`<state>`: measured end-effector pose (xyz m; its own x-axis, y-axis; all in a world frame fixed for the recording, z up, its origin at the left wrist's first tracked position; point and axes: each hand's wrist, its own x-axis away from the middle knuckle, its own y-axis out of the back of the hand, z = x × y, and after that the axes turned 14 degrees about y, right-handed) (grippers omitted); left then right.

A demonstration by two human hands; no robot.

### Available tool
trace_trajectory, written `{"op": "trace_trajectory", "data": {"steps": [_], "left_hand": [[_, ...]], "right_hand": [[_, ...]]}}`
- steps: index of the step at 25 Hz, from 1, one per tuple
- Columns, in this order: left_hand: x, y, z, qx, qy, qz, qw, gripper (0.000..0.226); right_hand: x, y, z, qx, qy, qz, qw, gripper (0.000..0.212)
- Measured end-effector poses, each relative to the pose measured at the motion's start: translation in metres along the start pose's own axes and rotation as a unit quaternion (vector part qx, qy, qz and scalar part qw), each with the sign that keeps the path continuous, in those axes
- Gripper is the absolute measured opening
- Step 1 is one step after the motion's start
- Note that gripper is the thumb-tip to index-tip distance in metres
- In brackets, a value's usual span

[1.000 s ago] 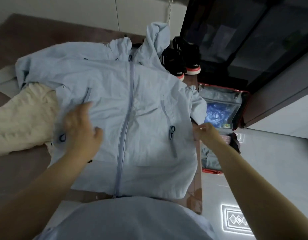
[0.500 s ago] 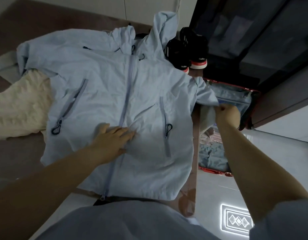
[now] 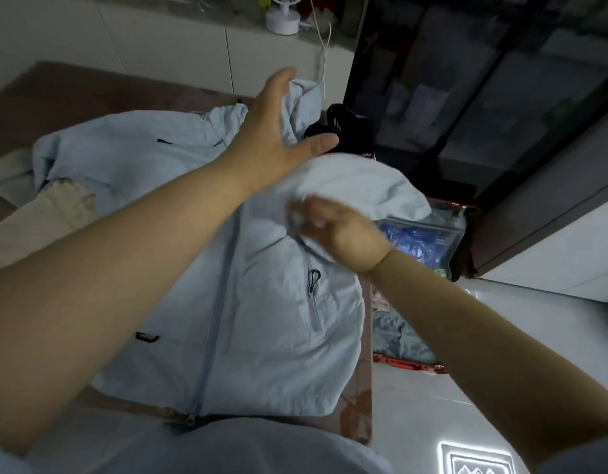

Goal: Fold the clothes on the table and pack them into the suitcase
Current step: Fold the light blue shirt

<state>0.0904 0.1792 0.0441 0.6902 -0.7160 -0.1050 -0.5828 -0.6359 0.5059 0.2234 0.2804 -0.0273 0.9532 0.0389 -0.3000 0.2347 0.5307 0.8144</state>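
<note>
Light blue jacket (image 3: pixel 268 319) spread front-up on the brown table (image 3: pixel 90 87), zip (image 3: pixel 215 319) closed down the middle, hem nearest the camera. Right sleeve (image 3: pixel 364 179) lifted and arched across the chest, gathered in the curled fingers of the right hand (image 3: pixel 343 234); motion blur there, so exact finger placement not readable. Just below that grip, a dark pull cord (image 3: pixel 313 278) on the chest pocket. Up and to the left of the grip, left hand (image 3: pixel 271 138) raised over the collar area, fingers straight and together, thumb spread wide, holding nothing; contact with the cloth beneath impossible to tell. Just beyond the left hand, the hood (image 3: pixel 304 104) bunched near the far table edge. Far to the left of both hands, a cream garment (image 3: pixel 52 217) partly tucked under the jacket's other sleeve. Beyond the gripped sleeve, close to the left thumb, a pair of black shoes (image 3: pixel 352 128). To the right of the grip and lower, on the pale floor (image 3: pixel 501 336) beside the table, an open red-rimmed suitcase (image 3: pixel 408 363) with a blue plastic bag (image 3: pixel 418 241) behind a clear pocket and some folded cloth inside. Farther back, a dark glass-fronted cabinet (image 3: pixel 466 97), a small white fan (image 3: pixel 282 15) on a counter, a white cable (image 3: pixel 324 53) hanging from it.
</note>
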Motion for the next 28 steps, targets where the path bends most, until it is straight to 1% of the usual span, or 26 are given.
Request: {"op": "trace_trajectory", "data": {"steps": [1,2,3,4,5,6,7,8,9,10,11,12,14,15,16,17,18,19,20,22,23,24,25,26,28], "left_hand": [[-0.001,0.0,0.005,-0.03,0.009,0.004,1.0,0.091],[0.0,-0.002,0.015,-0.072,0.026,0.016,0.997,0.094],[0.003,-0.006,0.033,-0.118,0.061,0.043,0.99,0.096],[0.008,-0.011,0.053,-0.157,0.116,0.087,0.977,0.094],[0.017,-0.017,0.077,-0.184,0.18,0.139,0.956,0.091],[0.027,-0.023,0.099,-0.197,0.237,0.183,0.934,0.085],[0.037,-0.029,0.118,-0.206,0.276,0.211,0.915,0.08],[0.048,-0.035,0.131,-0.226,0.294,0.222,0.902,0.073],[0.056,-0.04,0.141,-0.256,0.292,0.217,0.895,0.066],[0.064,-0.045,0.143,-0.287,0.275,0.202,0.895,0.058],[0.07,-0.05,0.141,-0.304,0.248,0.184,0.901,0.05],[0.076,-0.055,0.134,-0.303,0.218,0.171,0.912,0.044],[0.087,-0.066,0.118,-0.267,0.145,0.152,0.94,0.039],[0.093,-0.07,0.111,-0.249,0.101,0.149,0.952,0.039],[0.098,-0.074,0.105,-0.238,0.061,0.162,0.956,0.041],[0.102,-0.076,0.101,-0.233,0.028,0.19,0.953,0.043],[0.105,-0.077,0.099,-0.23,0.008,0.221,0.948,0.046],[0.106,-0.074,0.098,-0.224,-0.001,0.244,0.943,0.047],[0.103,-0.067,0.097,-0.205,0.004,0.248,0.947,0.046],[0.092,-0.045,0.093,-0.136,0.047,0.215,0.966,0.039],[0.083,-0.033,0.091,-0.102,0.083,0.193,0.972,0.035],[0.072,-0.02,0.09,-0.076,0.117,0.17,0.975,0.031],[0.061,-0.009,0.091,-0.06,0.146,0.147,0.976,0.027],[0.052,0.0,0.094,-0.057,0.172,0.126,0.975,0.025],[0.042,0.01,0.1,-0.076,0.215,0.116,0.967,0.028]], "right_hand": [[0.002,-0.017,0.011,0.002,0.034,0.118,0.992,0.034],[0.011,-0.042,0.016,0.0,0.051,0.219,0.974,0.034],[0.02,-0.062,0.019,0.033,0.07,0.304,0.95,0.032],[0.029,-0.076,0.021,0.063,0.098,0.339,0.934,0.029],[0.04,-0.088,0.018,0.078,0.123,0.354,0.924,0.026],[0.052,-0.095,0.013,0.05,0.117,0.332,0.935,0.027],[0.062,-0.097,0.01,0.016,0.067,0.291,0.954,0.029],[0.071,-0.098,0.008,-0.03,-0.005,0.222,0.975,0.03],[0.076,-0.093,0.005,-0.062,-0.097,0.123,0.986,0.028],[0.077,-0.087,-0.001,-0.083,-0.198,0.035,0.976,0.024],[0.075,-0.081,-0.008,-0.118,-0.295,-0.037,0.948,0.021],[0.071,-0.074,-0.018,-0.168,-0.379,-0.084,0.906,0.021],[0.052,-0.064,-0.045,-0.259,-0.487,-0.145,0.822,0.035],[0.044,-0.06,-0.057,-0.293,-0.527,-0.174,0.779,0.04],[0.037,-0.059,-0.062,-0.331,-0.561,-0.201,0.731,0.043],[0.032,-0.061,-0.07,-0.372,-0.575,-0.225,0.693,0.04],[0.027,-0.057,-0.071,-0.411,-0.565,-0.25,0.67,0.028],[0.023,-0.051,-0.073,-0.438,-0.551,-0.254,0.664,0.017],[0.019,-0.041,-0.079,-0.45,-0.542,-0.261,0.66,0.018],[0.01,-0.018,-0.097,-0.425,-0.544,-0.288,0.663,0.02],[0.007,-0.008,-0.105,-0.395,-0.55,-0.297,0.674,0.019],[0.004,-0.004,-0.107,-0.368,-0.553,-0.274,0.696,0.013],[0.003,-0.006,-0.106,-0.35,-0.563,-0.24,0.71,0.008],[0.001,-0.012,-0.102,-0.33,-0.579,-0.197,0.719,0.025],[-0.006,-0.037,-0.087,-0.328,-0.592,-0.148,0.721,0.061]]}}
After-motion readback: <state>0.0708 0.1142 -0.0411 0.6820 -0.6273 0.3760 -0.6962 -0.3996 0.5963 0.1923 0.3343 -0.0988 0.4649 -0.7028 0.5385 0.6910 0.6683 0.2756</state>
